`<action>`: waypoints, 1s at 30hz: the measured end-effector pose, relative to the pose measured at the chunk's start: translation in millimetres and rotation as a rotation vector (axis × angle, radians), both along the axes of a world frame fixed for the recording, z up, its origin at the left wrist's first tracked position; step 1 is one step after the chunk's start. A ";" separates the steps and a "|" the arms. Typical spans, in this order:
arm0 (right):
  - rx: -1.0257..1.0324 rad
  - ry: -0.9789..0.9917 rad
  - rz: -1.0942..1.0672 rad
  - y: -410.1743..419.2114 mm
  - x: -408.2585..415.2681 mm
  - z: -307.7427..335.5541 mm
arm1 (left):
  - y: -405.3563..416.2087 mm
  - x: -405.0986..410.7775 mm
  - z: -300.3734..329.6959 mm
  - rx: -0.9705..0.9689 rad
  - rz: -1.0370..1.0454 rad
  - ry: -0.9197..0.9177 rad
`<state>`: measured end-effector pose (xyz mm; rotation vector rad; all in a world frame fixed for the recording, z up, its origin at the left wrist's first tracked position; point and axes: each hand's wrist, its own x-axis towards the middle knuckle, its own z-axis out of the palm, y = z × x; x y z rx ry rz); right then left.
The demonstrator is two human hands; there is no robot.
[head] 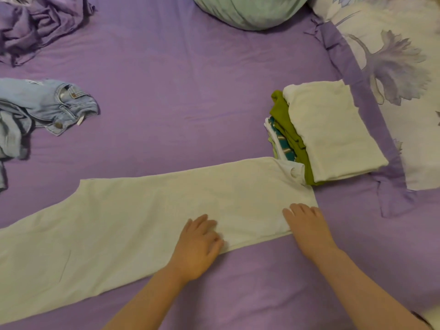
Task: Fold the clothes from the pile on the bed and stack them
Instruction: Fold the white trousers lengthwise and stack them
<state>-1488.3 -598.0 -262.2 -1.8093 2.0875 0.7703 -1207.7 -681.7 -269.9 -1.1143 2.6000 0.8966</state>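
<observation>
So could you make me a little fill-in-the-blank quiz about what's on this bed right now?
1. Both hands, left hand and right hand, rest on the long ____ garment.
2. The top item of the folded stack is ____.
3. The unfolded jeans lie on the ____ side of the bed.
4. The bed sheet is ____.

Missing words: white; white; left; purple

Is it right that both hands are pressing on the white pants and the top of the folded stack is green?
Not quite. The head view shows the top of the folded stack is white; green lies underneath. Both the left hand and the right hand do press on the white pants.
</observation>
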 end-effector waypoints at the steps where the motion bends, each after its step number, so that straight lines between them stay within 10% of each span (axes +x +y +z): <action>1: 0.074 -0.042 -0.042 5.0 2.1 -4.1 | 0.8 -2.3 -5.8 0.012 -0.014 -0.079; 6: 0.079 -0.324 -0.213 9.8 16.4 -17.9 | 0.1 -28.6 -23.1 -0.057 -0.154 -0.316; 13: -0.155 -0.193 -0.502 10.4 9.1 -18.6 | -9.0 -55.3 -22.9 -0.011 -0.373 -0.335; 30: -0.533 -0.112 -0.720 5.7 -4.5 -9.1 | 21.9 -93.0 -23.8 0.034 -0.140 -0.064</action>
